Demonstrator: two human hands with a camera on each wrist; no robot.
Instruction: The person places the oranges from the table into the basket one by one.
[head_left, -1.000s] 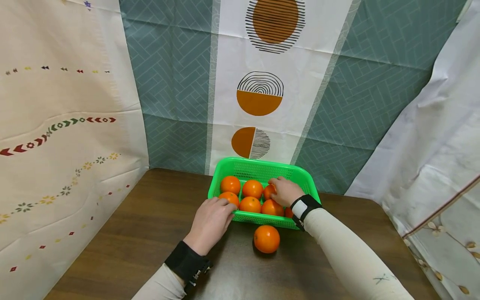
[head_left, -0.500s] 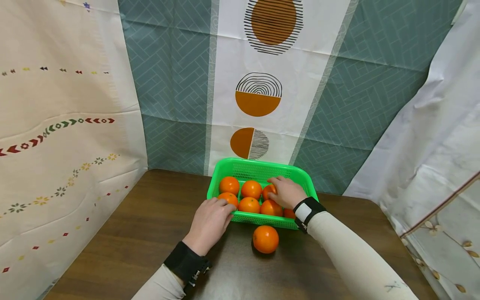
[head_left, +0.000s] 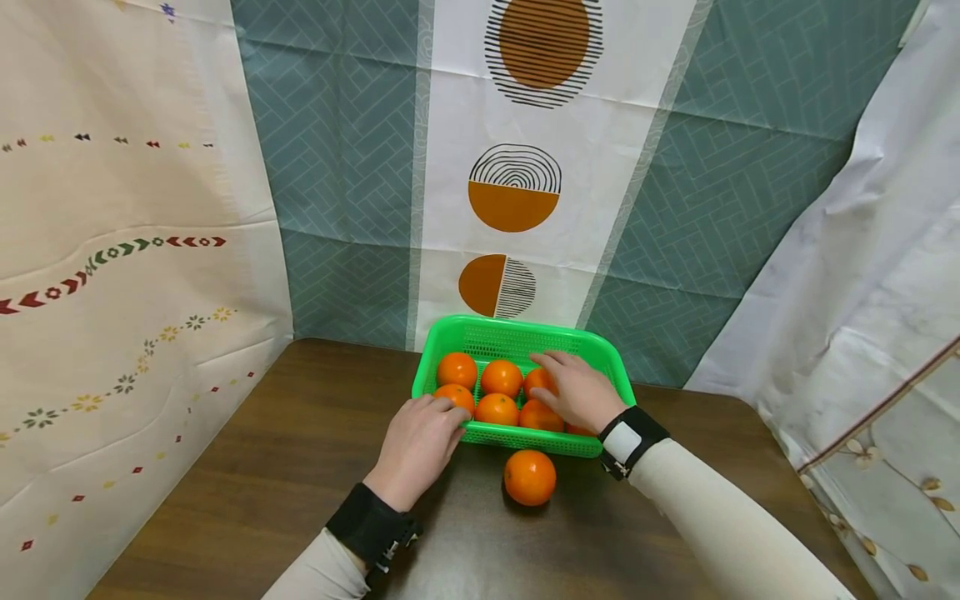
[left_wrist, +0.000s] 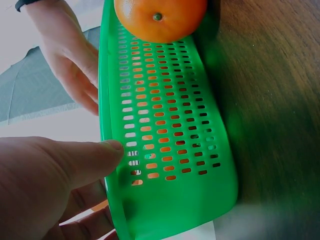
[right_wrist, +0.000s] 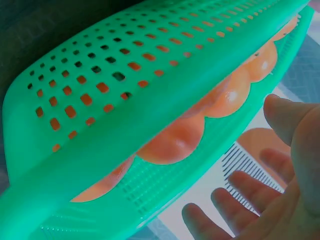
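A green perforated plastic basket [head_left: 517,438] stands on the table with several oranges [head_left: 502,378] inside in two rows. My left hand [head_left: 418,442] grips the basket's near-left rim. In the left wrist view its thumb [left_wrist: 95,157] presses the outer wall, with the other fingers inside the rim. My right hand [head_left: 583,393] is over the basket's right part, above the oranges there. The right wrist view has its fingers [right_wrist: 242,202] spread and apart from the fruit. One loose orange [head_left: 530,477] sits on the table just in front of the basket.
The brown wooden table [head_left: 315,467] extends on both sides of the basket. Behind it hangs a patterned cloth [head_left: 352,283], close to the basket's far side. More cloth [head_left: 150,333] hangs along the left, and a white one [head_left: 862,333] on the right.
My right hand has drawn back slightly to the right from the orange it was at, its fingers straighter. My left hand and the loose orange stay in place.
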